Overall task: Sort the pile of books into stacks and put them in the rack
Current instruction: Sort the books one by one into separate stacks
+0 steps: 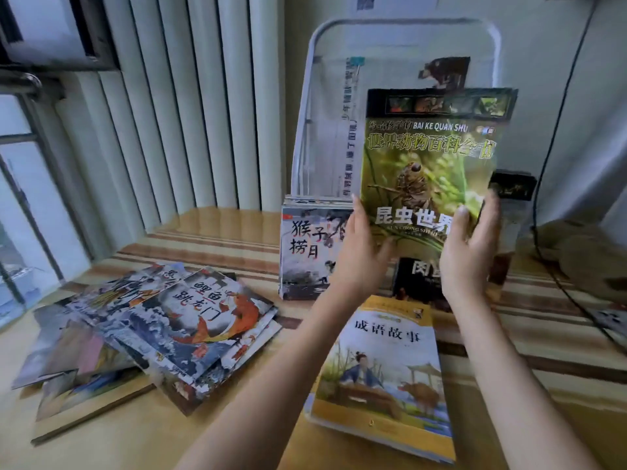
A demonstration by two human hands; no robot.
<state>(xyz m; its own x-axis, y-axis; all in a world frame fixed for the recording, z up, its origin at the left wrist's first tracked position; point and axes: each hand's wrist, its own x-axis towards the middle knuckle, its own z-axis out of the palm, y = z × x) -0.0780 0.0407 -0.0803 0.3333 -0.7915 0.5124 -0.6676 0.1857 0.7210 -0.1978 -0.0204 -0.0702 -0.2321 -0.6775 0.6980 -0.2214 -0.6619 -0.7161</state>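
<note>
I hold a green insect book (431,164) upright in the air with both hands, in front of the white wire rack (403,25). My left hand (359,252) grips its lower left edge, and my right hand (471,245) grips its lower right edge. A stack of ink-painting books (305,252) leans against the rack's foot. A dark book (414,276) lies partly hidden behind my hands. A yellow story book (383,374) lies flat near me. A loose pile of books (163,330) is spread out at the left.
A striped mat (543,351) covers the surface. Pale vertical panels (190,113) and a window (27,198) stand at the left. A black cable (556,283) runs down the right side. More books stand inside the rack (342,130).
</note>
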